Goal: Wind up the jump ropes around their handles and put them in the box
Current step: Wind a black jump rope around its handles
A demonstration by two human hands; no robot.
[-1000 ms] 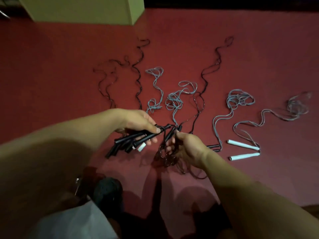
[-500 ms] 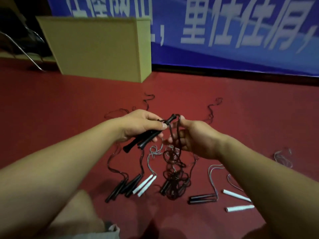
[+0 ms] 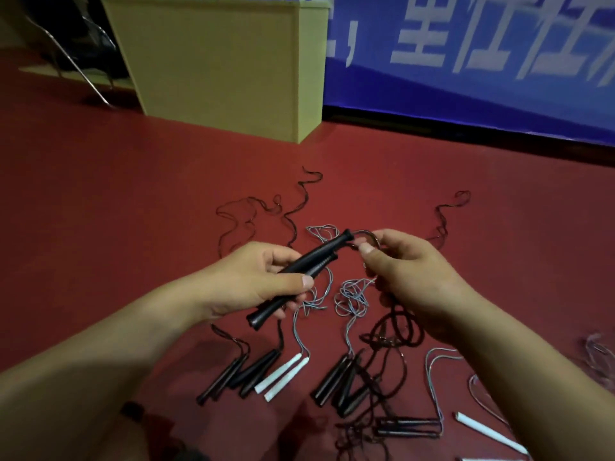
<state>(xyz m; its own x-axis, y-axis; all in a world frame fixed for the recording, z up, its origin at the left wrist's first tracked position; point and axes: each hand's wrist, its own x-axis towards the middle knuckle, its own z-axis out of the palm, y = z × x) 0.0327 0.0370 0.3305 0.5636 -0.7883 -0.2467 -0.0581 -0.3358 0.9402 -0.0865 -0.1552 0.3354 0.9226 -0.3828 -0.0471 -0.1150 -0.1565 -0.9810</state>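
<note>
My left hand (image 3: 263, 284) grips a pair of black jump-rope handles (image 3: 301, 267) held together, tilted up to the right. My right hand (image 3: 402, 271) pinches the dark cord (image 3: 364, 235) where it curves out of the top of the handles; the rest of that cord (image 3: 396, 331) hangs in loops below my right hand. The tan cardboard box (image 3: 219, 64) stands on the red floor at the far left.
Several other ropes lie on the red floor: black handle pairs (image 3: 239, 374) (image 3: 342, 384) (image 3: 409, 427), white handles (image 3: 284, 377) (image 3: 489, 430), grey cords (image 3: 352, 297) and dark cords (image 3: 246, 214). A blue banner (image 3: 482, 61) runs along the back. Metal chair legs (image 3: 76, 64) stand left of the box.
The view has tilted and come closer. My right hand has shifted its hold to the cord right at the handle tops, bending it into a small loop. My left hand keeps the handles.
</note>
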